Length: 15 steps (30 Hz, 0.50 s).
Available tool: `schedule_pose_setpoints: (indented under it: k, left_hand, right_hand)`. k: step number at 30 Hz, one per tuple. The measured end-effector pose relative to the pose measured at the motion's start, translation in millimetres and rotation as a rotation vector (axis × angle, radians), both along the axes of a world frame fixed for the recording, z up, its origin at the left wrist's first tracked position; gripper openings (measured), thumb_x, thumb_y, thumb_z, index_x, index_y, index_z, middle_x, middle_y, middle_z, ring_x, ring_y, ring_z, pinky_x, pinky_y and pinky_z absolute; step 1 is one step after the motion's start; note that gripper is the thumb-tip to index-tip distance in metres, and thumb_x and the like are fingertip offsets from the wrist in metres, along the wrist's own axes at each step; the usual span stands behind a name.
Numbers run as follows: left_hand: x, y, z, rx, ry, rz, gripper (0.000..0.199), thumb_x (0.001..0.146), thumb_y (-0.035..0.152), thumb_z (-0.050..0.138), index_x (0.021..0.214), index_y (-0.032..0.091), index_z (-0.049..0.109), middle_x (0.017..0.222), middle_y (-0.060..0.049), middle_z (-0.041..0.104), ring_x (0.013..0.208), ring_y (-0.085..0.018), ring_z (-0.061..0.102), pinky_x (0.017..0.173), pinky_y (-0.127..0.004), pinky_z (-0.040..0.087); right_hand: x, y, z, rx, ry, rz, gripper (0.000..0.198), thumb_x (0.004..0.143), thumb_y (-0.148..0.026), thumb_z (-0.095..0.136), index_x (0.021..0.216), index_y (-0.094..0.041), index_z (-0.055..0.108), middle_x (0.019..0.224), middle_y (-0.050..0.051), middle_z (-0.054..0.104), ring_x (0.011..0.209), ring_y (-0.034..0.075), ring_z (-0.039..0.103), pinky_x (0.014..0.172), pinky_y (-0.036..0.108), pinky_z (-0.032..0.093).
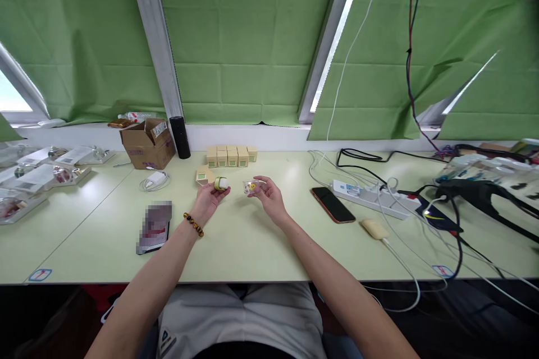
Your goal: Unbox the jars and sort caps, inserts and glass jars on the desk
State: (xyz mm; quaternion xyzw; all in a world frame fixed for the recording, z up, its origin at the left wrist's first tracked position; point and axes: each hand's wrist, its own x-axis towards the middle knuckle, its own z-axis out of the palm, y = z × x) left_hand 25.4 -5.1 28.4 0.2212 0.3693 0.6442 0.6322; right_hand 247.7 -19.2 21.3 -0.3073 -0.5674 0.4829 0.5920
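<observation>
In my left hand (208,201) is a small rounded item, white with a yellow-green band (220,183), gripped between thumb and fingers. A beaded bracelet (193,225) circles that wrist. My right hand (273,202) pinches a small clear plastic case (251,186) with something yellow inside. The two held things are a short gap apart, just above the table (252,247). Just beyond my left hand lies a small kraft-coloured box (203,174) with a green label. Several similar small boxes (227,157) stand in a row behind it.
At the back left stand an open cardboard box (147,145) and a black cylinder (179,137). A white charger (155,178) and a phone (154,228) lie left. To the right are another phone (332,205), a power strip (370,197), a beige mouse-like device (374,229) and tangled cables.
</observation>
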Motion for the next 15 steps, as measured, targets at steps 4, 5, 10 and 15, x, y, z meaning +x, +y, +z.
schedule_pose_setpoints:
  k: [4,5,10,15]
  left_hand:
    - [0,-2,3.2,-0.024,-0.018,-0.029,0.019,0.091,0.004,0.051,0.100,0.009,0.066,0.096,-0.016,0.077,0.093,-0.024,0.079,0.088,-0.036,0.067]
    - [-1,-2,3.7,-0.025,-0.016,-0.050,0.019,0.090,0.003,0.052,0.101,0.009,0.067,0.097,-0.017,0.077,0.094,-0.024,0.079,0.087,-0.035,0.067]
    - [-3,-10,4.8,0.080,0.019,-0.220,0.018,0.087,0.009,0.058,0.102,0.011,0.067,0.106,-0.018,0.077,0.098,-0.025,0.079,0.078,-0.030,0.067]
    - [-5,-19,9.4,0.235,0.080,-0.379,0.022,0.080,0.017,0.071,0.100,0.017,0.062,0.109,-0.014,0.077,0.073,-0.023,0.078,0.051,-0.026,0.060]
  right_hand:
    - [-1,0,-1,-0.008,-0.007,-0.009,0.056,0.081,-0.061,0.080,0.120,-0.026,0.060,0.100,0.005,0.075,0.087,0.022,0.073,0.091,0.048,0.061]
    - [-1,0,-1,-0.009,-0.003,-0.006,0.056,0.081,-0.060,0.081,0.120,-0.026,0.060,0.101,0.005,0.075,0.089,0.023,0.073,0.091,0.048,0.062]
    - [-2,1,-3,-0.016,0.018,-0.012,0.054,0.081,-0.057,0.082,0.119,-0.026,0.060,0.102,0.005,0.074,0.093,0.022,0.072,0.091,0.047,0.062]
    - [-1,1,-4,-0.016,-0.031,-0.034,0.053,0.083,-0.055,0.079,0.122,-0.026,0.058,0.109,0.006,0.073,0.097,0.022,0.071,0.091,0.045,0.061]
